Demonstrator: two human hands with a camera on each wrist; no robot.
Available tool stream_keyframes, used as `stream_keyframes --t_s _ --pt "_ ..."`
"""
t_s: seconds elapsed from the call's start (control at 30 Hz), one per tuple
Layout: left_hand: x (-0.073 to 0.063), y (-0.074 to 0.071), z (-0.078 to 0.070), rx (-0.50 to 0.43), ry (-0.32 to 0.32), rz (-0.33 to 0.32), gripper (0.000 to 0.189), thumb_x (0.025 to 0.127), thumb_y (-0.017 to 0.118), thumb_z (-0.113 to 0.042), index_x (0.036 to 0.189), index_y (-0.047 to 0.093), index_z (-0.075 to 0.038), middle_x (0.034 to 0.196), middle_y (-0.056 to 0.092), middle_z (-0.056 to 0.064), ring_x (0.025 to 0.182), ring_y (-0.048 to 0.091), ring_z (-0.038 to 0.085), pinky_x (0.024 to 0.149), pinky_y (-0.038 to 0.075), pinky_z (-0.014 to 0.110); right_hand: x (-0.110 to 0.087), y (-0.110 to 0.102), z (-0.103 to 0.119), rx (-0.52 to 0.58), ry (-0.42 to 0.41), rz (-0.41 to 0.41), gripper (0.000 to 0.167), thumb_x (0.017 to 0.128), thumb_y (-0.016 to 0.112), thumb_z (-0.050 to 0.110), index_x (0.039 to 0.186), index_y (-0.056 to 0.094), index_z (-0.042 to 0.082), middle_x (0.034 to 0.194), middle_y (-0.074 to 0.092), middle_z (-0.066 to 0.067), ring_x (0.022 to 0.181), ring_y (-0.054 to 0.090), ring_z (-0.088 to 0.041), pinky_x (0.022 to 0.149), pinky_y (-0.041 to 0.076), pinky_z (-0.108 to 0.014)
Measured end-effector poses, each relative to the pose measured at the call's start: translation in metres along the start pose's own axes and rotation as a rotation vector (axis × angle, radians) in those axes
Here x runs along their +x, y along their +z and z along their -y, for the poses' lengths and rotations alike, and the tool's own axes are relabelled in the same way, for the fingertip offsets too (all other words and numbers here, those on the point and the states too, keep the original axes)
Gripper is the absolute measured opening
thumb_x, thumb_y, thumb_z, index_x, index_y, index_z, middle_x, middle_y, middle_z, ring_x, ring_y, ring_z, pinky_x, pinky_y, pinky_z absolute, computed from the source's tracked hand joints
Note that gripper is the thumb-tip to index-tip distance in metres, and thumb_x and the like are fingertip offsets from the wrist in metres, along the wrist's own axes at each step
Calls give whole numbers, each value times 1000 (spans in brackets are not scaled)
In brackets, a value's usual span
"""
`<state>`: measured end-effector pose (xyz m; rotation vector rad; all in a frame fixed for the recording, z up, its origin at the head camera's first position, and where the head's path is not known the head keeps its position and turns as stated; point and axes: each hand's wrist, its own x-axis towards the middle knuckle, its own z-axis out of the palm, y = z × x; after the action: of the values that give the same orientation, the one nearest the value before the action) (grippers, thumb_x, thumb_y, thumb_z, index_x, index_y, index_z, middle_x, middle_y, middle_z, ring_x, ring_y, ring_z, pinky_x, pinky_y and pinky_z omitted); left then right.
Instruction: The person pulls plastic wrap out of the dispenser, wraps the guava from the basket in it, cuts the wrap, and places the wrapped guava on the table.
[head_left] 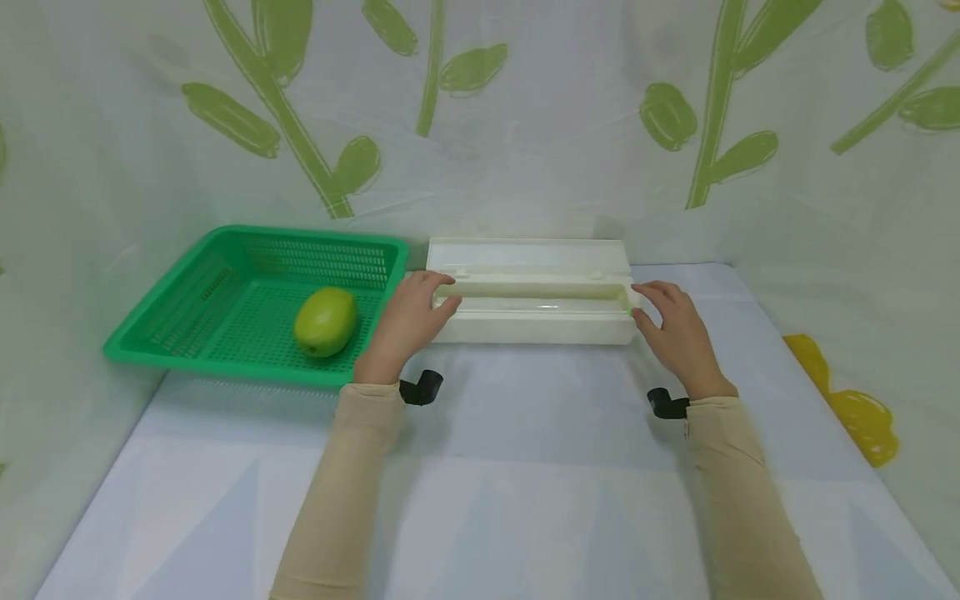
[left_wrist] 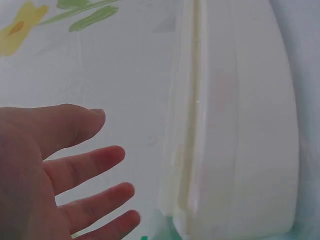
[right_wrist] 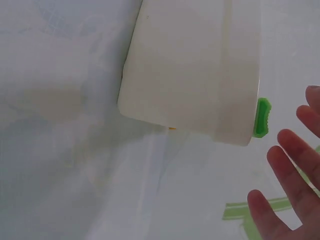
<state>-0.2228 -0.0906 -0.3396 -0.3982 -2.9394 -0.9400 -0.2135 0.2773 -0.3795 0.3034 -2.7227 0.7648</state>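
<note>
A long white box that looks like a cling film dispenser (head_left: 532, 329) stands at the back of the table, its lid (head_left: 528, 255) tipped back and a long hollow showing inside. A small green slider (right_wrist: 262, 118) sticks out near one end in the right wrist view. By the box's left end is my left hand (head_left: 411, 321), thumb and fingers spread with nothing between them. My right hand (head_left: 677, 337) is at the opposite end, fingers parted and holding nothing. Both wrist views show the fingers apart from the box.
To the left is a green plastic basket (head_left: 225, 367) with a yellow-green fruit (head_left: 326, 322) in it; its right rim is close to my left hand. Behind the box rises a pale wall covering (head_left: 540, 125) with printed green leaves. The white table (head_left: 540, 500) extends in front.
</note>
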Motion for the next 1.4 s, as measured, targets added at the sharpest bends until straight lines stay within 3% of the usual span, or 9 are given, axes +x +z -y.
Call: stream_keyframes --t_s 0.3,0.57,0.93,1.13,1.4 --pt "-3 32 23 2 -78 -96 41 91 50 -26 128 48 -11 144 20 15 130 17 33 100 23 48 5 17 -2 26 -1 -13 41 84 44 3 124 50 6 130 42 -12 121 33 -33 93 28 -51" --pt "-7 60 32 -176 -115 -117 45 89 52 -28 130 45 -12 144 17 11 129 19 30 97 27 49 -18 26 -11 23 34 24 35 93 46 17 125 49 4 128 43 -18 118 33 -38 91 28 -53" --pt "-1 60 50 -287 -139 -219 37 90 53 -27 124 52 -14 142 23 9 128 24 27 98 28 47 -3 34 -6 -39 -65 -27 30 92 47 15 118 55 2 120 48 -17 115 35 -35 92 29 -48" --pt "2 66 54 -383 -139 -247 25 90 52 -28 108 63 -14 141 24 10 127 26 25 98 27 45 -2 34 -5 -43 -93 -46 24 92 47 12 108 60 1 114 51 -14 112 36 -34 91 30 -47" --pt "5 71 55 -510 -118 -337 17 88 57 -21 94 68 -8 137 31 13 123 33 27 94 33 43 -1 33 -6 -41 -91 -47 19 91 50 11 100 63 1 109 52 -12 110 37 -33 90 30 -45"
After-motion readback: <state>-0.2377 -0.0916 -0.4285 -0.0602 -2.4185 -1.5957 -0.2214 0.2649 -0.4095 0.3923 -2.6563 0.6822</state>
